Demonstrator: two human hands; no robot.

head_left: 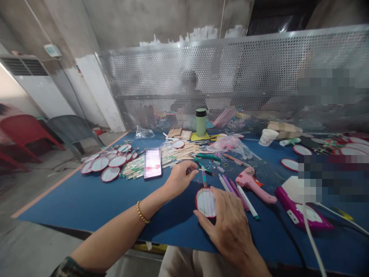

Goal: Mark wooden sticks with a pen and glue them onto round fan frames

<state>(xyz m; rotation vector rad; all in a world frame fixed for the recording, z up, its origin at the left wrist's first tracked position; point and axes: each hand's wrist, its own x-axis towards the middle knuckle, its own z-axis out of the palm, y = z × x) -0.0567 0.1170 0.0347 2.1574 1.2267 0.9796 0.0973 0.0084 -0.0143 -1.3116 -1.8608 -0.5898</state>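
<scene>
A small round white disc (206,202) with a red rim lies on the blue table in front of me, a striped stick (204,176) extending from its far edge. My right hand (226,217) is around the disc's right side, thumb at its near edge and fingers along the right rim. My left hand (182,177) is beyond and left of the disc, its thumb and fingers curled together near the stick's far end; what they hold, if anything, is too small to tell.
A phone (153,163), wooden sticks (184,151) and finished discs (100,164) are at the left. Markers (247,200), a pink glue gun (255,185), a purple device (304,213) with cables and a paper cup (268,137) are at the right. A green bottle (201,123) stands behind.
</scene>
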